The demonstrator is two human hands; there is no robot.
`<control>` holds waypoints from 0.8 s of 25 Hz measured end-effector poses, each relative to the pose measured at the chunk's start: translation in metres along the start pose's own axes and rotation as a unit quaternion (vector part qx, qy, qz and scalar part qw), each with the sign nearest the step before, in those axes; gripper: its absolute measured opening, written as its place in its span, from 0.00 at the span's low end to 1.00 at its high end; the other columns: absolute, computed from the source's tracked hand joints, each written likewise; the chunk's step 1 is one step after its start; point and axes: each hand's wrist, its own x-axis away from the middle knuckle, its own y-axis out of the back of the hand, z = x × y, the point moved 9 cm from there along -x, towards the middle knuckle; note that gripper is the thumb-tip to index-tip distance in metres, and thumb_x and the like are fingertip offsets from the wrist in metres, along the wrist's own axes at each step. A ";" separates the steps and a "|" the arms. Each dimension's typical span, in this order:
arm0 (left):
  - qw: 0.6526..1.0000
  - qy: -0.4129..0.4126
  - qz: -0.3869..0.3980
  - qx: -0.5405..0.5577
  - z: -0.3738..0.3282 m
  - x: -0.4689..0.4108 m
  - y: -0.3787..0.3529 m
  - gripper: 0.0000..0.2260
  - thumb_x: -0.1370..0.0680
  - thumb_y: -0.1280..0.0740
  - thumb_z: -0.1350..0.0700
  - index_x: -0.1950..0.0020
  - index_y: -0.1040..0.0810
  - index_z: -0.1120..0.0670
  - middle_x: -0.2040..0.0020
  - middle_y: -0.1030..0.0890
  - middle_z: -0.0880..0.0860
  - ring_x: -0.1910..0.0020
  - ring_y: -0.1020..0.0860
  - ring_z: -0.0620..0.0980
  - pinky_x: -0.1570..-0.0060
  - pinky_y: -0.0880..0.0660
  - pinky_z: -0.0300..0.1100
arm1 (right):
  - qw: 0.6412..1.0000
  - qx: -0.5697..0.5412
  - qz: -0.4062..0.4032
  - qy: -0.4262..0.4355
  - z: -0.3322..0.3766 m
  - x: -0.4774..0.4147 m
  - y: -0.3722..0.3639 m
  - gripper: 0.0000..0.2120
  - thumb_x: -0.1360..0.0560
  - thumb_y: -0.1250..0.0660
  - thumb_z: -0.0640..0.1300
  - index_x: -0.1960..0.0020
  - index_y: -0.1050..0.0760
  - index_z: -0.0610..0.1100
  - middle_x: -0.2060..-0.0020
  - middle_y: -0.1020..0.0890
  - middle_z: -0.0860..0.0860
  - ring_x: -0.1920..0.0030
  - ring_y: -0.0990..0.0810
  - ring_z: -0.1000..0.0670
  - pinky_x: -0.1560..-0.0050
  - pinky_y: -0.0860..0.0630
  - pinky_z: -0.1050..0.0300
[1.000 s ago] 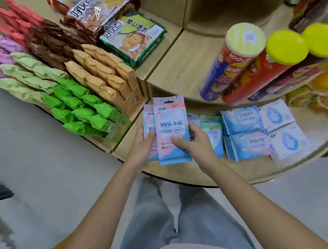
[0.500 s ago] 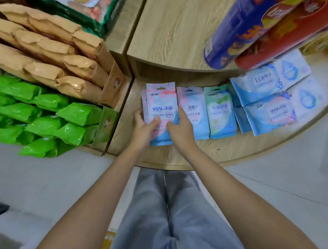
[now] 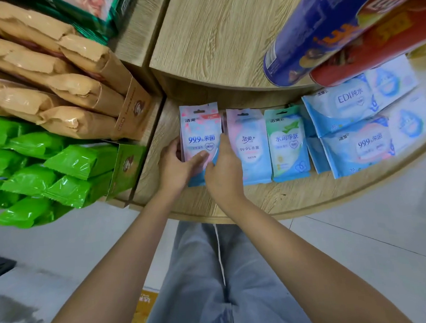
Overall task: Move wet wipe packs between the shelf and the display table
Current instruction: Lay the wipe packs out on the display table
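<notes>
Round wooden worktop (image 3: 257, 199), lower tier: left hand (image 3: 177, 169) grips the pink wet wipe pack (image 3: 201, 135) by its left edge, right hand (image 3: 225, 176) pinches its right, hiding its bottom half. Chip tubes (image 3: 311, 39) cropped above. Held up a second ago, the pack's now down, leftmost in the row.

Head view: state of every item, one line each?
front pink wipe pack: flat on the lower tier, gripped at both side edges.
left hand: thumb on the pack, fingers round its left edge.
right hand: pinches its right edge.
second pink pack: flat beside it.
green pack: flat.
large blue packs: flat, overlapping.
</notes>
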 end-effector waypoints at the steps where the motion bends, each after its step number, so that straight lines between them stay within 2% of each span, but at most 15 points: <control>1: 1.000 -0.004 0.001 -0.006 -0.001 -0.001 0.000 0.20 0.38 0.24 0.46 0.48 0.23 0.46 0.47 0.17 0.52 0.48 0.18 0.51 0.48 0.21 0.56 | 1.000 0.025 0.001 0.004 0.002 0.003 0.003 0.25 0.24 0.40 0.36 0.27 0.39 0.42 0.37 0.25 0.43 0.39 0.26 0.42 0.45 0.29 0.52; 3: 1.000 -0.010 0.001 -0.027 -0.004 -0.002 -0.001 0.17 0.37 0.25 0.47 0.51 0.23 0.44 0.49 0.16 0.50 0.50 0.17 0.49 0.48 0.21 0.56 | 0.997 0.071 -0.006 0.027 0.004 0.008 0.015 0.22 0.23 0.40 0.36 0.30 0.34 0.43 0.35 0.26 0.47 0.36 0.28 0.45 0.41 0.31 0.52; 5: 0.999 -0.005 0.002 -0.053 -0.003 -0.003 -0.005 0.14 0.35 0.25 0.49 0.51 0.23 0.44 0.50 0.16 0.48 0.52 0.17 0.49 0.50 0.20 0.56 | 0.995 0.087 -0.023 0.051 0.001 0.012 0.029 0.18 0.24 0.39 0.36 0.35 0.29 0.42 0.37 0.24 0.48 0.37 0.27 0.46 0.40 0.31 0.53; 8: 0.997 -0.005 0.000 -0.081 -0.005 -0.001 -0.013 0.12 0.30 0.26 0.52 0.48 0.22 0.48 0.51 0.16 0.48 0.53 0.18 0.48 0.51 0.20 0.55 | 0.994 0.090 -0.045 0.044 -0.015 0.010 0.047 0.14 0.24 0.38 0.38 0.39 0.26 0.42 0.42 0.21 0.47 0.41 0.24 0.45 0.43 0.27 0.50; 10: 0.993 0.000 -0.025 -0.113 -0.006 0.000 -0.016 0.11 0.28 0.27 0.52 0.48 0.23 0.51 0.52 0.17 0.49 0.54 0.18 0.47 0.52 0.20 0.53 | 0.993 0.095 -0.055 0.038 -0.028 0.003 0.058 0.13 0.25 0.37 0.38 0.41 0.25 0.41 0.44 0.20 0.45 0.43 0.23 0.44 0.44 0.26 0.48; 13: 0.988 -0.002 -0.052 -0.142 -0.005 0.002 -0.018 0.09 0.26 0.29 0.51 0.49 0.23 0.50 0.51 0.17 0.48 0.54 0.18 0.48 0.53 0.20 0.53 | 0.995 0.088 -0.028 0.040 -0.044 -0.009 0.060 0.13 0.26 0.36 0.36 0.42 0.24 0.39 0.45 0.22 0.43 0.45 0.22 0.43 0.43 0.26 0.48; 16: 0.988 0.009 -0.055 -0.145 -0.001 0.003 -0.019 0.07 0.25 0.30 0.51 0.49 0.23 0.49 0.51 0.17 0.48 0.53 0.18 0.49 0.52 0.20 0.53 | 0.994 0.088 -0.005 0.059 -0.049 -0.017 0.053 0.13 0.28 0.36 0.34 0.43 0.24 0.39 0.47 0.24 0.43 0.47 0.23 0.43 0.45 0.25 0.46; 20: 0.990 0.017 -0.048 -0.132 0.006 0.007 -0.022 0.08 0.25 0.31 0.53 0.47 0.23 0.51 0.49 0.18 0.50 0.52 0.19 0.50 0.51 0.20 0.55 | 0.993 0.098 -0.005 0.073 -0.051 -0.021 0.053 0.12 0.29 0.36 0.33 0.46 0.24 0.40 0.49 0.25 0.44 0.48 0.25 0.44 0.49 0.25 0.45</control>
